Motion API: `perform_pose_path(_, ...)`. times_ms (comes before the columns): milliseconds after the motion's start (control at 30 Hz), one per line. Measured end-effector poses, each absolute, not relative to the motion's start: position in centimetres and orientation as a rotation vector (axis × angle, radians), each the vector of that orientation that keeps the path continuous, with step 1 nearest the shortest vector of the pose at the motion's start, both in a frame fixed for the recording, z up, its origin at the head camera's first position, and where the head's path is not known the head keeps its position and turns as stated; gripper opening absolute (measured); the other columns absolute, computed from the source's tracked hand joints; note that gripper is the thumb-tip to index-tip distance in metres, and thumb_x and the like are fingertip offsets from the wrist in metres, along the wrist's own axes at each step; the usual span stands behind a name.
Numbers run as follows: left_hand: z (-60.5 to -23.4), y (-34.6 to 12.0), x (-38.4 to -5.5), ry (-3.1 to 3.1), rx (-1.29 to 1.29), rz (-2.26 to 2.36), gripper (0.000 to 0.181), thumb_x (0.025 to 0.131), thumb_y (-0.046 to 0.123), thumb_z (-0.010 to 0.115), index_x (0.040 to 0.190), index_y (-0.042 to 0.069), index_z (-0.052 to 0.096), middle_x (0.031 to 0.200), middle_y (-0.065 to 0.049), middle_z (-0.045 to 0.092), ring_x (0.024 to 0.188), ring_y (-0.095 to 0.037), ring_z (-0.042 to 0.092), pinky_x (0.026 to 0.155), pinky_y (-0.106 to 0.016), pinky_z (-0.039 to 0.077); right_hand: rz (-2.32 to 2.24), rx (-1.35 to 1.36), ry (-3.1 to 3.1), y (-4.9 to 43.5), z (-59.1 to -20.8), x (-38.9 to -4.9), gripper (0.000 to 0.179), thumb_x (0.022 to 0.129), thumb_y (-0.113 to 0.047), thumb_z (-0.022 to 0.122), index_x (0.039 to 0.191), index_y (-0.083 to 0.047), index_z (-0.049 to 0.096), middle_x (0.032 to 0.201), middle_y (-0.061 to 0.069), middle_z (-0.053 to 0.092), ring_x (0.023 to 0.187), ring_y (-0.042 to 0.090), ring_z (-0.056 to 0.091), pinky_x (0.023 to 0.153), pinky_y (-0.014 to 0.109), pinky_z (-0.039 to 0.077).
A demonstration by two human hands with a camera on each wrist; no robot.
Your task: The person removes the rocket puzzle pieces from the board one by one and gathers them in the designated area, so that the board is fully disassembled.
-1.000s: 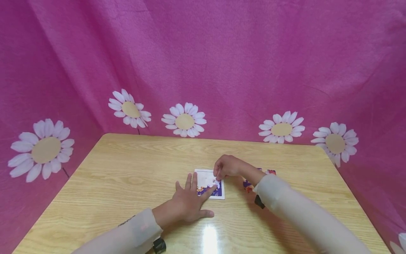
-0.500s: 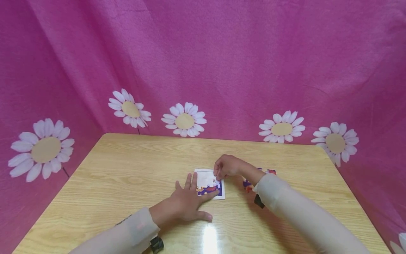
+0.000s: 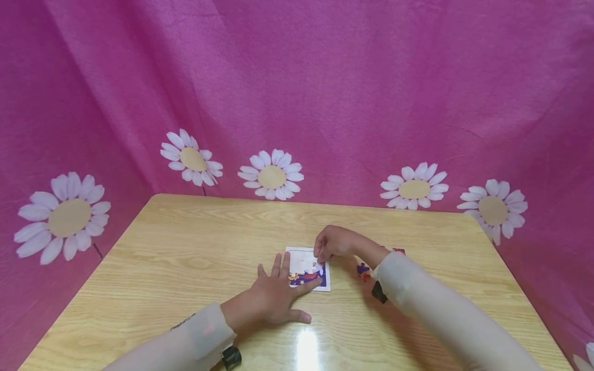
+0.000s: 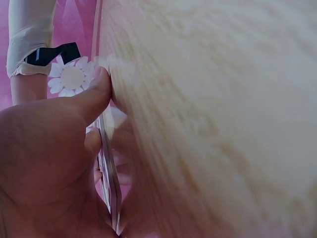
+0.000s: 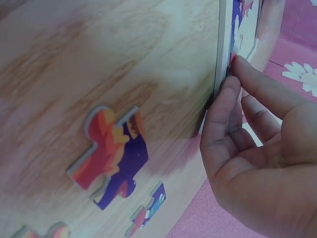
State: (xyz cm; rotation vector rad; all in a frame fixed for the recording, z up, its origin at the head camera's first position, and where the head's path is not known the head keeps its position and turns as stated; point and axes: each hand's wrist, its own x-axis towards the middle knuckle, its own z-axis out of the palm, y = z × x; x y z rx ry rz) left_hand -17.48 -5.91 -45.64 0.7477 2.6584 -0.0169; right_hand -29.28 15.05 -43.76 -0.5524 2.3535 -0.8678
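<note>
A small white-framed jigsaw board [image 3: 299, 260] lies on the table, its lower part and right side filled with purple, orange and white printing. My left hand [image 3: 276, 296] is spread over its left and near edges, the index finger [image 3: 308, 286] stretched across the bottom row. In the left wrist view the board's edge [image 4: 113, 188] shows behind the thumb. My right hand [image 3: 336, 242] is at the board's upper right, thumb and index finger pinching a puzzle piece [image 5: 233, 58] against it. Most of that piece is hidden by the fingertips.
Loose puzzle pieces lie right of the board, partly under the right forearm: a red and purple one [image 5: 116, 153], a smaller one [image 5: 148, 210] and another at the view's lower edge [image 5: 44, 232]. A pink daisy-printed cloth [image 3: 325, 103] hangs behind the wooden table [image 3: 209, 232].
My left index finger has slid nearer to the board's front edge, uncovering more of the printed row. The right hand stays at the same spot on the board.
</note>
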Motion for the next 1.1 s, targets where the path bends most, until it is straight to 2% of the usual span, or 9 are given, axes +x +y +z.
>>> perform_pose_path(567, -45.77, -5.86, -17.47, 2.668, 0.757, -0.012, 0.081, 0.084, 0.089, 0.045, 0.156, 0.063, 0.019, 0.168, -0.033, 0.003, 0.155, -0.053, 0.004, 0.108, -0.081, 0.024, -0.914, -0.545, 2.261, 15.62, -43.65, -29.64, 0.009, 0.086, 0.004, 0.076, 0.095, 0.004, 0.078, 0.08, 0.002, 0.076, 0.07, 0.007, 0.061, 0.066, 0.023, 0.052)
perform_pose_path(867, -45.91, -5.92, -17.53, 2.669, 0.768, -0.021, 0.081, 0.084, 0.089, 0.044, 0.156, 0.062, 0.018, 0.168, -0.033, 0.003, 0.155, -0.053, 0.004, 0.108, -0.081, 0.024, -0.953, -0.536, 2.215, 15.72, -43.48, -29.66, 0.008, 0.088, 0.002, 0.076, 0.095, 0.005, 0.077, 0.079, 0.002, 0.075, 0.069, 0.006, 0.059, 0.066, 0.023, 0.049)
perform_pose_path(1100, -46.07, -5.89, -17.57, 2.675, 0.768, -0.026, 0.081, 0.085, 0.089, 0.044, 0.156, 0.063, 0.015, 0.168, -0.033, 0.002, 0.155, -0.052, 0.004, 0.108, -0.081, 0.024, -0.993, -0.495, 2.203, 15.94, -43.48, -29.79, 0.009, 0.089, 0.0, 0.077, 0.097, 0.005, 0.078, 0.082, 0.001, 0.076, 0.074, 0.007, 0.064, 0.072, 0.027, 0.056)
